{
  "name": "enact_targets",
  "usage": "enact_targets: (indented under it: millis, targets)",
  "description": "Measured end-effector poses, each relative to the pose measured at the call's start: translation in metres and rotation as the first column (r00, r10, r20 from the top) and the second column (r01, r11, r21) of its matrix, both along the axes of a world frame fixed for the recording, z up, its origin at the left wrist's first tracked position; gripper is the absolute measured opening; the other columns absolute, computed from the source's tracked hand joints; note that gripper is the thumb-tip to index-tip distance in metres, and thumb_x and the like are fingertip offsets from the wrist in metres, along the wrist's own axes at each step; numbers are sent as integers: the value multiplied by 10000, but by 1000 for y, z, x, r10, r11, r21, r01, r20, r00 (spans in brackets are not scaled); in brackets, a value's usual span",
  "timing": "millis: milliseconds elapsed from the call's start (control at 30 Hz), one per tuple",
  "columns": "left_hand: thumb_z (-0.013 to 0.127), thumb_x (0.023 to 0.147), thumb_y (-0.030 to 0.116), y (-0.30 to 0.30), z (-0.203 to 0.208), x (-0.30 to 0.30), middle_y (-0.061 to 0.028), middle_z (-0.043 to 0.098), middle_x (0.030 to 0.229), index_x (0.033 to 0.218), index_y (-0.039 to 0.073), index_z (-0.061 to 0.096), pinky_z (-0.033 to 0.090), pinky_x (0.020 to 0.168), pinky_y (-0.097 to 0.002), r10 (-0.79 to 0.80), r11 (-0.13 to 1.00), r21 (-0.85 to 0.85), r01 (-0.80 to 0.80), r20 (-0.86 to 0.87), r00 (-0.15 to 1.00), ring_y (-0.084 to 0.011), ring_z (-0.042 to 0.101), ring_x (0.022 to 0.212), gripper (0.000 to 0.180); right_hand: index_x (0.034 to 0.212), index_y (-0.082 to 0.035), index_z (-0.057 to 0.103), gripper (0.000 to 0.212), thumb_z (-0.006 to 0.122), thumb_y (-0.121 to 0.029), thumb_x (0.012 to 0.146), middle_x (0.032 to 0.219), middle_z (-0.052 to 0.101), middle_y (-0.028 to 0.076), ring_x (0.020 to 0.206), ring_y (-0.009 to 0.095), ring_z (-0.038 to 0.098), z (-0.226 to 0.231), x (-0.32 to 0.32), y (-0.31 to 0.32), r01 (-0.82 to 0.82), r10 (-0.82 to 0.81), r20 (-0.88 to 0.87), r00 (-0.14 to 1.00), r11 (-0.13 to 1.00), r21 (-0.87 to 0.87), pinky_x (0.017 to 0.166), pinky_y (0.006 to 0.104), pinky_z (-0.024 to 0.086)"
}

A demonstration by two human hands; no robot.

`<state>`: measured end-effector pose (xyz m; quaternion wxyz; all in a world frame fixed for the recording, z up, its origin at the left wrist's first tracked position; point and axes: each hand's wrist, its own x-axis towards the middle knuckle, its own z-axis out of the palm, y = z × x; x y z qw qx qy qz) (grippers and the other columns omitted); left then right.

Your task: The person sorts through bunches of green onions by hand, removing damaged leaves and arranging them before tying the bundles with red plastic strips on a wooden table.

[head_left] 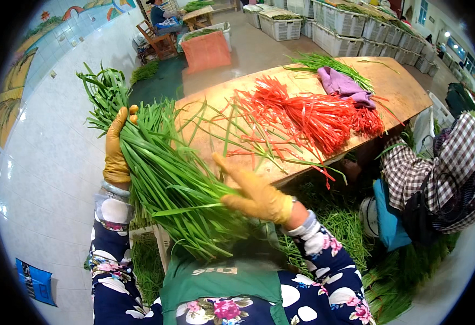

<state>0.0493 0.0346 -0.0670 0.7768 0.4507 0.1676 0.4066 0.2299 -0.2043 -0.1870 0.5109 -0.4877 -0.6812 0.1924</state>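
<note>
a large room with a tiled wall [58, 141] and stacked pale crates [338, 23] was seen behind a wooden surface [403, 89]. red strips [308, 116] were heaped on it — seemingly placed where they could be reached by the right hand. beside the heap, a purple cloth [345, 86] was laid partly over a smaller pile of leaves [332, 63].

the bundle of long green leaves [175, 162] was held slantwise by the surface's left end, with its lower part above the green apron [221, 298]. its upper part was clasped by the left hand [116, 151], the fingers curled partway around it and the fingertips showing among the leaves; most of the weight was probably carried there. the right hand [259, 195] was spread wide at the lower part, thumb and fingers well apart — perhaps so that stray leaves could be steadied. nothing was seen gripped in it, and whether it was pressed against the leaves could not be told.
</note>
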Motion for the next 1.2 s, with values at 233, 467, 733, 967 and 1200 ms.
enact_targets:
  millis: [233,467,733,967,1200]
  targets:
    - [625,902,283,27,-27,13,-11,633,701,864,75,661,510,542,-283,244,967,127,-219,-231,942,-148,598,562,215,1491,36,100,983,739,-285,815,1490,302,211,1386,249,286,-86,-61,-48,-154,14,-455,891,950,-271,1132,328,224]
    - [659,835,329,72,-55,50,-25,627,670,776,30,701,434,526,-290,541,788,560,-253,-435,720,-139,556,542,307,1100,-28,617,279,575,-242,925,944,625,15,776,72,508,-68,-59,-74,-491,-150,-738,658,657,-572,674,235,413]
    - [706,763,293,109,-99,72,-174,676,857,934,-145,641,481,674,-377,683,728,575,-374,-557,473,-246,630,706,474,743,-52,627,365,477,-307,957,531,450,-37,429,59,307,-87,-15,-216,-45,-606,-452,654,566,-823,432,235,234]
    - [678,740,351,98,-96,74,-208,672,831,918,-101,661,467,738,-385,671,730,644,-230,-612,418,-310,639,774,486,1013,-50,649,373,573,-398,905,689,611,129,673,310,604,-186,16,-278,659,-245,620,745,127,-741,642,408,473]
    - [673,747,297,103,-103,69,-224,682,879,923,-82,669,472,756,-392,664,745,594,-304,-610,434,-337,651,819,417,1044,-74,638,350,750,-295,796,760,616,92,635,244,611,13,-78,-95,614,-542,427,724,788,-41,558,333,482]
